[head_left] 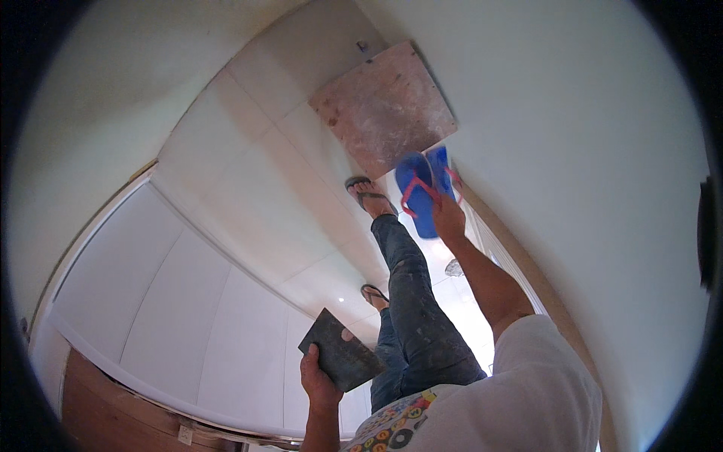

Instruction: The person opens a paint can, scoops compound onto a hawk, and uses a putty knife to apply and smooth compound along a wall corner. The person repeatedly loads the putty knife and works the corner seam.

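My left hand (319,380) grips a flat dark rectangular slab (339,361) by its near-left edge, with the thumb on its face. A small pinkish spot, perhaps a fingertip, shows on the slab's upper part; the kind of slab is not clear. Out in front and to the right, my right hand (449,220) is closed on a pair of blue flip-flops (416,188) with red straps. One of the pair overlaps the other, and some of my fingers are hidden behind them.
A stained reddish-brown square board (388,109) lies at the far end of the pale tiled floor (263,181). White panels (181,294) run along the left, and a plain wall (587,151) stands close on the right. My sandalled feet (371,197) are on the floor between.
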Tool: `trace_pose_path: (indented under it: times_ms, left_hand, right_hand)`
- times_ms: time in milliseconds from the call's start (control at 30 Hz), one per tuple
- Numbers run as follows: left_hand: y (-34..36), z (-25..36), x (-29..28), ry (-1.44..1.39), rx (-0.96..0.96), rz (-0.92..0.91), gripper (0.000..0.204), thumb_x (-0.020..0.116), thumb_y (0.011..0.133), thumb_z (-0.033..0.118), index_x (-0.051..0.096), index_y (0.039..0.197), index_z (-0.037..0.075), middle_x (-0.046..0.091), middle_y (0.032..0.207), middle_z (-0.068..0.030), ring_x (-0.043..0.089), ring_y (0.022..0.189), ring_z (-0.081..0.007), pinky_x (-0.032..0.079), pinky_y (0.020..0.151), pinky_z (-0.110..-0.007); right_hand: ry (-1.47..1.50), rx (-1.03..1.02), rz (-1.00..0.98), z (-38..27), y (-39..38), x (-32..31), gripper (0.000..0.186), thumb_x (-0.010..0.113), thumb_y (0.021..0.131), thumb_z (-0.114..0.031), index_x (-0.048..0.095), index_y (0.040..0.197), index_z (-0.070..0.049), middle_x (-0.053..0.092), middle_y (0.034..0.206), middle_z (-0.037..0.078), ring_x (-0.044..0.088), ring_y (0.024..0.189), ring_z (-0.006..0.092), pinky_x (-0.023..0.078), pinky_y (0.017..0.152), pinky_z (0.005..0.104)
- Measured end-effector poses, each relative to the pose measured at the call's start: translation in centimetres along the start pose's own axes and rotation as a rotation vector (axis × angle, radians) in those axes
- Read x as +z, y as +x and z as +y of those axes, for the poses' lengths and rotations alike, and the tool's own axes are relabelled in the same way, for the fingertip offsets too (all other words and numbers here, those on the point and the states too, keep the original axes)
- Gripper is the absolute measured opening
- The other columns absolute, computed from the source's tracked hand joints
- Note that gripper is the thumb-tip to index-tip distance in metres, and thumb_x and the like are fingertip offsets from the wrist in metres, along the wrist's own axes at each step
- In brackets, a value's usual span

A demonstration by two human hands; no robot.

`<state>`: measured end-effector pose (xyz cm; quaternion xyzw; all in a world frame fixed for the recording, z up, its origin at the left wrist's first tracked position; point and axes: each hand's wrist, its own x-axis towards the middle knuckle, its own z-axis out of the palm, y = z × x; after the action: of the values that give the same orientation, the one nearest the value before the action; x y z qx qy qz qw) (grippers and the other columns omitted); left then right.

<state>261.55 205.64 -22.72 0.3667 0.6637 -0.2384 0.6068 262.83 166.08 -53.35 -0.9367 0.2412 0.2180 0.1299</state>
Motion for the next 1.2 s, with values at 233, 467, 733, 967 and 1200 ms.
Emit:
trace_pose_path:
  times_ms: [233,467,733,967,1200]
  left_hand:
    - [-0.7,-0.7,0.5,0.051,0.004,0.055,0.041,0.062,0.108,0.036,0.064,0.128,0.000,0.071,0.115,-0.0145,0.073,0.102,-0.0270,0.062,0.090,-0.044]
    - [-0.7,-3.1,-1.2,0.052,-0.046,0.035,0.049,0.061,0.106,0.040,0.061,0.135,0.000,0.071,0.122,-0.0169,0.072,0.111,-0.0318,0.060,0.098,-0.049]
    - [-2.4,-6.9,-2.9,-0.093,-0.064,-0.066,0.048,0.061,0.107,0.039,0.066,0.128,-0.004,0.075,0.114,-0.0175,0.076,0.099,-0.0304,0.063,0.091,-0.045]
    - [-4.7,-9.2,-2.0,-0.042,0.183,-0.153,0.051,0.060,0.109,0.041,0.070,0.120,-0.007,0.077,0.108,-0.0147,0.076,0.095,-0.0238,0.062,0.086,-0.039]
    - [-14.1,-14.6,1.5,0.073,0.905,0.358,0.051,0.060,0.109,0.044,0.072,0.117,-0.004,0.077,0.102,-0.0119,0.074,0.089,-0.0193,0.060,0.083,-0.037]
  right_hand:
    - [-0.065,0.247,-0.109,7.0,0.3,5.2,0.059,0.065,0.102,-0.044,0.053,0.148,-0.007,0.067,0.130,0.030,0.068,0.118,0.0490,0.055,0.099,0.0619]
    - [1.319,0.752,-0.352,-2.9,12.1,10.1,0.096,0.072,0.094,-0.069,0.042,0.163,-0.009,0.056,0.153,0.016,0.058,0.137,0.0353,0.052,0.111,0.0491]
    - [1.675,0.525,-0.582,-10.7,14.2,7.8,0.057,0.075,0.102,-0.041,0.057,0.145,-0.009,0.067,0.133,0.012,0.067,0.119,0.0309,0.060,0.100,0.0444]
    - [1.278,0.453,-0.741,-9.3,13.3,-0.2,0.047,0.071,0.105,-0.032,0.061,0.142,-0.005,0.069,0.136,0.015,0.065,0.122,0.0268,0.059,0.095,0.0450]
    - [0.777,-0.165,-0.823,-11.4,11.6,-15.1,0.051,0.075,0.101,-0.038,0.065,0.132,0.000,0.071,0.115,0.009,0.070,0.094,0.0222,0.060,0.072,0.0386]
